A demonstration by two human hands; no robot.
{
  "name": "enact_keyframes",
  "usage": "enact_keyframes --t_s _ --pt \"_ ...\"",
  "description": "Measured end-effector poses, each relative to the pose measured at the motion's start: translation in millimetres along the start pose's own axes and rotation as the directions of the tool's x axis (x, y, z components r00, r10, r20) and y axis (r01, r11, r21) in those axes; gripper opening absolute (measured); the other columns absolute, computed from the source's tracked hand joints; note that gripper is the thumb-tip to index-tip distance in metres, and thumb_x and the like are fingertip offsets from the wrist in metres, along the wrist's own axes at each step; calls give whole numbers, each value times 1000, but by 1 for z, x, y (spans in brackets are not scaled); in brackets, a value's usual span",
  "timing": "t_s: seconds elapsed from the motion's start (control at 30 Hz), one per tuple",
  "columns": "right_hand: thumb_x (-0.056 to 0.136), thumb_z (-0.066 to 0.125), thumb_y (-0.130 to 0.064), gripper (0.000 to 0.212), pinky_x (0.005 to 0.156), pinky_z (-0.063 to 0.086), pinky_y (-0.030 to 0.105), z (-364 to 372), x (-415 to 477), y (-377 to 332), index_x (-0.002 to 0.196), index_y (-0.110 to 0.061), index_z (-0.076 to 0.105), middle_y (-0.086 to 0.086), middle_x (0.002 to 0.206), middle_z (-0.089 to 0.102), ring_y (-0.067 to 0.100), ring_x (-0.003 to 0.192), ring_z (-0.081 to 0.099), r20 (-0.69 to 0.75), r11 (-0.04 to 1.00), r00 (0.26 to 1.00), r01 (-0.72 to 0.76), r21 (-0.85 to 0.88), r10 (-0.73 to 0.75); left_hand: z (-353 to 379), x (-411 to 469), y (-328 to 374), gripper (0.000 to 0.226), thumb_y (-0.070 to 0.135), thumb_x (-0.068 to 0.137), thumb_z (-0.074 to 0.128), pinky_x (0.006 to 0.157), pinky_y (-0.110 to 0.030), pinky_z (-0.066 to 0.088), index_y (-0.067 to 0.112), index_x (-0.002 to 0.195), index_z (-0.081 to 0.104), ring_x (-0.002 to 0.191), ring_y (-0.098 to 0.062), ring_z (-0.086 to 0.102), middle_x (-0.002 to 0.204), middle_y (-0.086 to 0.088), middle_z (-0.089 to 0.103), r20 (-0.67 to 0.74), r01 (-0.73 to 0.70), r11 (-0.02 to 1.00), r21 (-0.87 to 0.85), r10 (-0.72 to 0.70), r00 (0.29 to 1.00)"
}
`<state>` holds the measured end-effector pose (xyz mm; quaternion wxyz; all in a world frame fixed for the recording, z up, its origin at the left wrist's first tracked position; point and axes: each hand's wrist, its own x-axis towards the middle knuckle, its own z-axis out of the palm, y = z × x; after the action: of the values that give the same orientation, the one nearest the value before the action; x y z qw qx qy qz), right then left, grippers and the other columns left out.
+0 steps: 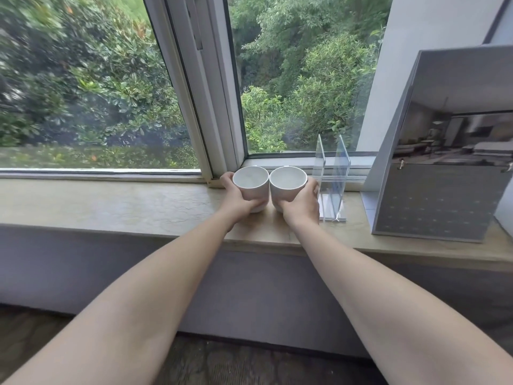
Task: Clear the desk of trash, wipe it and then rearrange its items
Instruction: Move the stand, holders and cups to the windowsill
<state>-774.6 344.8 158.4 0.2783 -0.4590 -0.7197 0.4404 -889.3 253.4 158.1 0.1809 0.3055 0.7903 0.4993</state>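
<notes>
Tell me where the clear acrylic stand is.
In the head view the clear acrylic stand is on the stone windowsill, right of centre, just right of the white cup gripped by the right hand and left of the leaning grey board.

One wide-angle head-worn view looks forward and slightly down along both arms to the left hand (236, 200) and right hand (302, 207) at a beige stone windowsill (111, 201), facing a white-framed window (211, 107).
</notes>
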Motion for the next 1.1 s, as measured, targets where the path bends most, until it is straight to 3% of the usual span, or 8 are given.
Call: enact_keyframes --t_s 0.37,0.63,0.87,1.0,1.1 --pt "81 75 -18 72 95 40 32 -2 18 2 136 -11 30 11 137 43 30 122 51 19 1000 1000 11 10 -11 5 14 -3 85 14 81 79 107 -34 40 12 137 16 120 -19 45 128 -4 38 -27 -26 999 27 26 999" --pt "81 74 -19 74 96 41 34 -1 20 -2 137 -10 27 14 138 42 32 124 49 25 1000 1000 -15 -22 16 4 16 1 89 19 78 82 105 -32 39 10 137 16 120 -19 45 127 -3 38 -7 -57 997 60 57 998" --pt "83 75 -26 73 96 41 34 -5 12 -10 133 -3 27 18 138 45 33 126 49 52 992 995 -81 -98 86 -2 18 -1 88 38 73 85 101 -42 46 16 128 20 117 -23 55 122 -2 48 27 -31 986 164 27 999" --pt "79 79 -34 81 96 46 36 -14 -3 -16 134 4 35 17 135 53 32 124 53 124 978 975 -173 -118 187 -2 5 9 109 37 75 83 110 -40 37 17 147 4 132 -28 43 141 -12 38 84 -5 978 209 -12 996" --pt "81 75 -35 67 92 47 34 -24 -28 -17 131 -1 46 13 127 59 30 120 57 147 980 972 -171 -105 185 -3 -14 17 112 43 79 78 116 -39 25 20 153 -4 141 -30 29 151 -18 22 71 -64 928 367 41 997"
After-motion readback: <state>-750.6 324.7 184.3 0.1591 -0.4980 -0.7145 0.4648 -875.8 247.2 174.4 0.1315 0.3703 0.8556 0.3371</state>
